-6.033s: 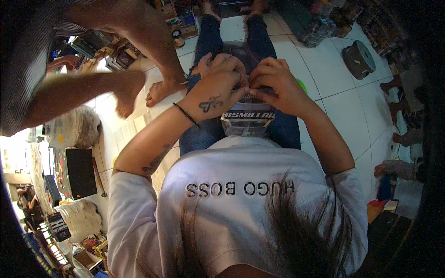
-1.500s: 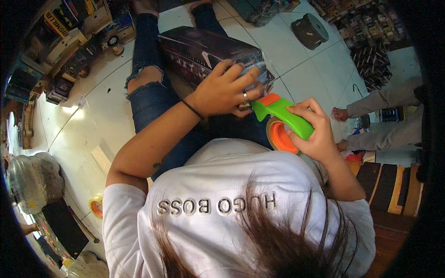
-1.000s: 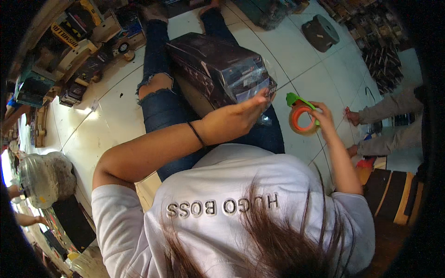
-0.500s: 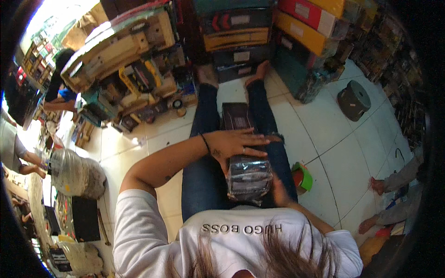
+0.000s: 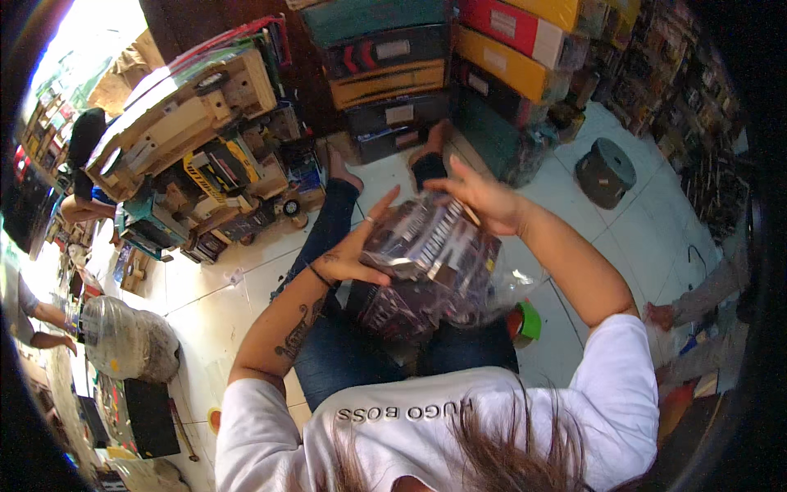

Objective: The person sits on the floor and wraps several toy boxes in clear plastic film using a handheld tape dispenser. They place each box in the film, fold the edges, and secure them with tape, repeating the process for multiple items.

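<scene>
A dark pack in shiny clear plastic, with pale lettering on its sides, is held up over my lap. My left hand is pressed to its left side, thumb along the near face and fingers reaching up. Across the far right corner bends my right hand, its fingers over the upper edge. Loose plastic film sticks out at the right of the pack. Below it, another dark box rests on my thighs, partly covered.
Stacked drawer-like boxes stand beyond my feet. To the left is a wooden rack with tools. A dark round stool and a green tape roll are on the tiles at right. Another person's leg shows at the right edge.
The pack has been lifted and tilted away from my belly. My right hand has moved from its near right side to the far corner; my left hand went from its top to its left side.
</scene>
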The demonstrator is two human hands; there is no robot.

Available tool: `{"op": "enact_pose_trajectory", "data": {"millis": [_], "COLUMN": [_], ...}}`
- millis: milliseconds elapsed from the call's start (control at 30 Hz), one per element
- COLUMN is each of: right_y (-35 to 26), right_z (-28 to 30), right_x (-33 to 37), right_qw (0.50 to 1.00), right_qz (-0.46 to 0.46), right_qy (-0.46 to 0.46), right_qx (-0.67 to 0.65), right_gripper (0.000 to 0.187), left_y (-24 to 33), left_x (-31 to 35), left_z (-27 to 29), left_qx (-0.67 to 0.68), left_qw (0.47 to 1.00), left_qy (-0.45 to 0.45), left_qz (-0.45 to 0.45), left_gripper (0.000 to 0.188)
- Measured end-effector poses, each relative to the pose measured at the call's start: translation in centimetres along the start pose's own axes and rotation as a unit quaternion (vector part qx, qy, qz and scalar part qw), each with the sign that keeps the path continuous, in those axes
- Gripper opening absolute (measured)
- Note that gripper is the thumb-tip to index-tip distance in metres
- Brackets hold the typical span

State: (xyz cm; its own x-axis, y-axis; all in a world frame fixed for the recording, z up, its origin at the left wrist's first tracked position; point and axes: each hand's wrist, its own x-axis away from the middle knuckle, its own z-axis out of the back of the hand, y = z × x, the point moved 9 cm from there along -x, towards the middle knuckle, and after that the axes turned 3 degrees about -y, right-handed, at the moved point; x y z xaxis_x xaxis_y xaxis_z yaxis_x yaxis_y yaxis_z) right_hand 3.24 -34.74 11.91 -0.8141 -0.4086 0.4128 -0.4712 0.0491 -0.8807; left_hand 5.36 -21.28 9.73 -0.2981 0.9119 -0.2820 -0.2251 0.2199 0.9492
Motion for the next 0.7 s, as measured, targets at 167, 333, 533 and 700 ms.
{"op": "enact_pose_trajectory", "data": {"millis": [167, 333, 533, 700], "right_y": [-2.2, 2.5, 7.5, 5.0], "right_z": [-0.4, -4.9, -3.7, -8.6], "right_x": [8.5, 9.4, 5.4, 8.0], "right_qw": [0.830, 0.686, 0.897, 0.707], "right_qz": [0.363, 0.398, 0.358, 0.403], "right_qy": [0.109, 0.222, 0.260, 0.284], "right_qx": [0.409, 0.567, -0.017, 0.507], "right_gripper": [0.063, 0.045, 0.019, 0.031], "left_y": [-2.9, -4.4, -4.5, -6.2], "left_x": [5.6, 7.0, 7.8, 9.2], "left_z": [4.0, 4.4, 3.5, 3.4], "left_qx": [0.110, 0.116, 0.106, 0.115], "left_qw": [0.976, 0.969, 0.971, 0.970], "left_qy": [0.185, 0.211, 0.203, 0.211], "left_qz": [-0.039, -0.054, -0.064, -0.042], "left_gripper": [0.133, 0.133, 0.129, 0.123]}}
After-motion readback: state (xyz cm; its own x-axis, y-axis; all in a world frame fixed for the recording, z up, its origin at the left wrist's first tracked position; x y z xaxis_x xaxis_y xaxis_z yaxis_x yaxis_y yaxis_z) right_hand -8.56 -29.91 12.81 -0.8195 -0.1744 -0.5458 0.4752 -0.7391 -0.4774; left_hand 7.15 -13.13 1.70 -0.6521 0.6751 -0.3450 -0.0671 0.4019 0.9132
